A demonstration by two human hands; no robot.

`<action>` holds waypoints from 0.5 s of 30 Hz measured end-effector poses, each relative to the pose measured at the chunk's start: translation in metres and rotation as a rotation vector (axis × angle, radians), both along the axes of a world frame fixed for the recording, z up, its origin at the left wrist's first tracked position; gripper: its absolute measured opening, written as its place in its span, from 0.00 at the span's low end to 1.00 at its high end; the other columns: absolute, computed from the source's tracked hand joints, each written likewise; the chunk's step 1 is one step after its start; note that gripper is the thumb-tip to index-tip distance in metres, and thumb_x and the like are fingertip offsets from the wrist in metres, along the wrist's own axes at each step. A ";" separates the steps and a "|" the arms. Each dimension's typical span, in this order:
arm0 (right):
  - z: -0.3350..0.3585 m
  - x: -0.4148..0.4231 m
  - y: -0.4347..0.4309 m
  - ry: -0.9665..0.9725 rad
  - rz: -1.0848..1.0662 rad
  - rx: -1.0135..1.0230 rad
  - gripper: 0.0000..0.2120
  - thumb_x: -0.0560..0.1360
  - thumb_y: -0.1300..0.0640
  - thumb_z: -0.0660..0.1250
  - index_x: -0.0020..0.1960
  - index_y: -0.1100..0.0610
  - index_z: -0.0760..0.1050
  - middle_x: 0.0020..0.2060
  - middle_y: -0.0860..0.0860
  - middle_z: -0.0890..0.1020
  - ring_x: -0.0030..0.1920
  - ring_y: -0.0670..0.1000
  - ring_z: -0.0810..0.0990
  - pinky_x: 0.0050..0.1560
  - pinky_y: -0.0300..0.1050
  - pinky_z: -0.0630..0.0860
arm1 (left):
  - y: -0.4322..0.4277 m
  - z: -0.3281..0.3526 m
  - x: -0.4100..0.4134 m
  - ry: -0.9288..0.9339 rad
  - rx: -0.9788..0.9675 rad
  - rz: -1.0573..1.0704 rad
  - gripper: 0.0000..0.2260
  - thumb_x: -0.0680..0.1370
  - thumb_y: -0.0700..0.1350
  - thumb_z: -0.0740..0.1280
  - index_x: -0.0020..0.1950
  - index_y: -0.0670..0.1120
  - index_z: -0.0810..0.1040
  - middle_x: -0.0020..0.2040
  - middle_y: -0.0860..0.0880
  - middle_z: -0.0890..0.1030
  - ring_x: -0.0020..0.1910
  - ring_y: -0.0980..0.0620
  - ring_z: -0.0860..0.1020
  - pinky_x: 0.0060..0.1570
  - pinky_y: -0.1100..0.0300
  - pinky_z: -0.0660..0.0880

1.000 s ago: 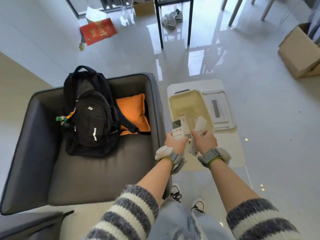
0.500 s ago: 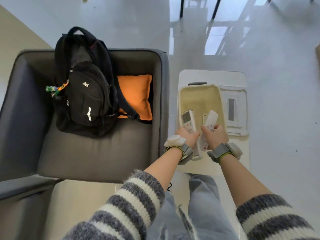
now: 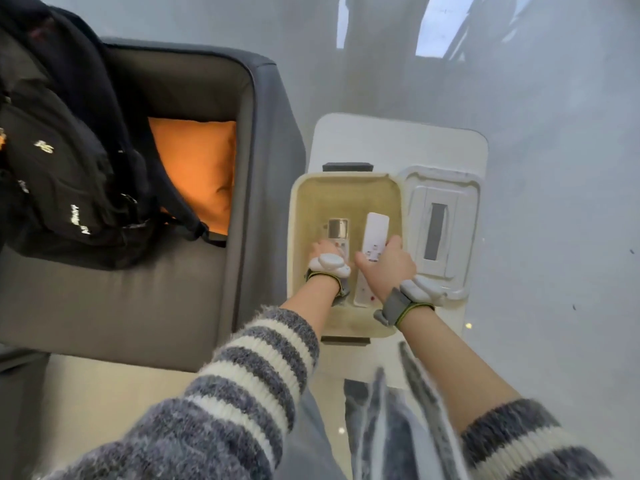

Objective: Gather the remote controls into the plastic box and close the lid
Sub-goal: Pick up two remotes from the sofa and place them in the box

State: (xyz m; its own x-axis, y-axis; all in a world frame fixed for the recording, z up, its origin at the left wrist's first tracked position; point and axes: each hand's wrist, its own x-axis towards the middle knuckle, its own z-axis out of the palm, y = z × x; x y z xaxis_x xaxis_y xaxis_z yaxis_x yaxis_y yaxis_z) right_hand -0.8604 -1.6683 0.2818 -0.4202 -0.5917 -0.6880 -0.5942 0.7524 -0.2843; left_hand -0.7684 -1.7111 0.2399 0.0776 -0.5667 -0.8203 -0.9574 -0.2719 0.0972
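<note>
A cream plastic box (image 3: 346, 183) stands open on a small white table (image 3: 398, 133). Both hands reach down inside it. My left hand (image 3: 323, 251) grips a white remote with a grey screen (image 3: 338, 230), low in the box. My right hand (image 3: 389, 265) holds a long plain white remote (image 3: 375, 233) beside it. Another white remote (image 3: 363, 289) lies under my right wrist on the box floor. The white lid (image 3: 440, 233), with a grey slot in its middle, lies flat on the table just right of the box.
A grey armchair (image 3: 263, 150) stands directly left of the table, holding a black backpack (image 3: 65, 161) and an orange cushion (image 3: 197, 168). Glossy pale floor surrounds the table. My legs in light jeans (image 3: 381, 427) are at the table's near edge.
I have leaned in closer over the table. Both hands have moved forward and down from the box's near rim into the box, each still holding its remote.
</note>
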 end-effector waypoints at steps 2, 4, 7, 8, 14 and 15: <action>-0.020 -0.004 -0.002 -0.014 -0.009 0.018 0.21 0.73 0.45 0.64 0.53 0.60 0.64 0.40 0.53 0.72 0.38 0.57 0.73 0.32 0.44 0.65 | 0.001 -0.026 -0.003 -0.069 0.041 -0.117 0.22 0.81 0.48 0.58 0.71 0.37 0.62 0.71 0.40 0.66 0.71 0.44 0.66 0.68 0.55 0.68; -0.031 -0.004 -0.001 -0.026 -0.010 0.039 0.20 0.73 0.45 0.65 0.52 0.60 0.64 0.40 0.53 0.72 0.37 0.56 0.71 0.31 0.43 0.63 | 0.004 -0.042 -0.002 -0.134 0.094 -0.194 0.22 0.79 0.48 0.61 0.70 0.38 0.65 0.69 0.41 0.69 0.69 0.45 0.69 0.65 0.55 0.72; -0.038 -0.001 0.002 -0.039 0.001 0.048 0.19 0.73 0.46 0.65 0.48 0.58 0.59 0.42 0.55 0.76 0.38 0.56 0.71 0.35 0.45 0.65 | 0.005 -0.053 0.004 -0.174 0.092 -0.250 0.23 0.77 0.51 0.65 0.66 0.40 0.69 0.65 0.43 0.73 0.63 0.47 0.76 0.56 0.57 0.76; -0.038 -0.001 0.003 -0.044 -0.004 0.048 0.19 0.73 0.46 0.65 0.48 0.57 0.59 0.44 0.57 0.78 0.38 0.56 0.72 0.35 0.45 0.66 | 0.004 -0.052 0.005 -0.175 0.094 -0.253 0.23 0.77 0.51 0.65 0.67 0.39 0.68 0.65 0.44 0.73 0.63 0.47 0.76 0.55 0.57 0.76; -0.031 0.004 -0.002 -0.087 -0.076 0.021 0.22 0.73 0.47 0.66 0.56 0.62 0.65 0.52 0.61 0.80 0.45 0.60 0.79 0.38 0.48 0.71 | 0.003 -0.040 0.011 -0.084 0.038 -0.020 0.26 0.78 0.53 0.64 0.68 0.38 0.64 0.67 0.42 0.71 0.64 0.43 0.75 0.57 0.51 0.75; -0.030 -0.002 -0.001 -0.082 -0.115 0.010 0.23 0.73 0.47 0.67 0.57 0.62 0.66 0.53 0.61 0.79 0.48 0.62 0.80 0.40 0.48 0.73 | 0.006 -0.038 0.006 -0.043 0.005 0.018 0.26 0.77 0.53 0.65 0.68 0.38 0.64 0.66 0.41 0.72 0.63 0.42 0.76 0.56 0.51 0.75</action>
